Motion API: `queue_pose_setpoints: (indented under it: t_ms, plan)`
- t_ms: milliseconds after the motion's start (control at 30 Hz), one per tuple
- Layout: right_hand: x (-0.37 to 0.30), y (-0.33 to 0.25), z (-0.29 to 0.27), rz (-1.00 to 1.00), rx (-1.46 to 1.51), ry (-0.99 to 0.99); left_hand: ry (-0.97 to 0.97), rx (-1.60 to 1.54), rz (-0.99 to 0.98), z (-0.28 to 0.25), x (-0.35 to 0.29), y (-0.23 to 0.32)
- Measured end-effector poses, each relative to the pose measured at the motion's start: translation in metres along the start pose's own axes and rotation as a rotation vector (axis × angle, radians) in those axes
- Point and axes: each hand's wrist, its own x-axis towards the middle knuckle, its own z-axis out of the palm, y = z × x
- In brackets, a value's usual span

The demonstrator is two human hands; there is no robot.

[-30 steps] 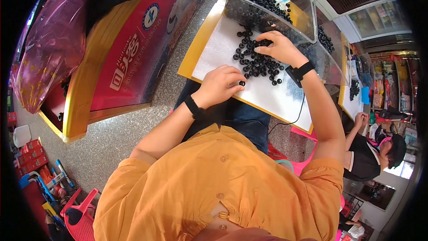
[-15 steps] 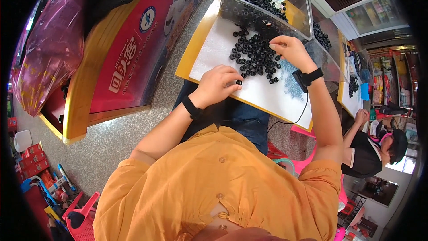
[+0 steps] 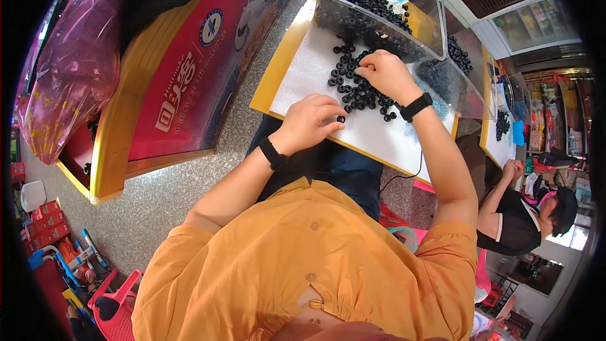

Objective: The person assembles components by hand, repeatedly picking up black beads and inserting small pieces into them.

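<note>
My left hand (image 3: pixel 309 122) rests by the table's near edge, thumb and fingers pinching a small black ring-like piece (image 3: pixel 341 119). A loose pile of similar black round pieces (image 3: pixel 364 96) is spread over the white mat (image 3: pixel 303 72). Above that pile is my right hand (image 3: pixel 386 77), its thumb and fingertips pressed together. Whatever is between those fingertips, if anything, is too small to make out. Small pale-blue clear pieces (image 3: pixel 409 132) show on the mat beside my right wrist, partly covered by my forearm.
A clear plastic bin (image 3: pixel 409 47) of black pieces stands at the far side of the yellow-edged table (image 3: pixel 268 88). To the left is a red printed counter (image 3: pixel 170 88) with a pink plastic bag (image 3: pixel 72 69). A person (image 3: pixel 521 215) sits at another table on the right.
My right hand has moved left and slightly down over the black pile, covering more of the pale-blue pieces with its forearm. My left hand keeps its pinch nearly in place.
</note>
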Motion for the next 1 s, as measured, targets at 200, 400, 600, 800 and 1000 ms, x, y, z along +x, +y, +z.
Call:
queue_pose_setpoints:
  t_ms: [200,400,600,800,1000]
  plan:
    - [0.011,-0.001,0.005,0.012,-0.055,-0.097,0.005,-0.011,0.018,0.0,0.0,-0.002]
    - [-0.008,-0.009,-0.009,0.144,0.239,0.054,0.02,-0.066,0.011,-0.001,0.0,0.0]
    - [-0.075,-0.021,-0.019,0.213,0.858,0.102,-0.005,-0.44,-0.23,0.0,-0.002,0.016]
    - [-0.135,-0.046,-0.008,0.192,1.129,0.211,-0.071,-0.706,-0.362,-0.005,-0.005,0.051]
    - [-0.166,-0.07,0.019,0.126,1.364,0.369,-0.056,-0.782,-0.364,-0.006,-0.004,0.081]
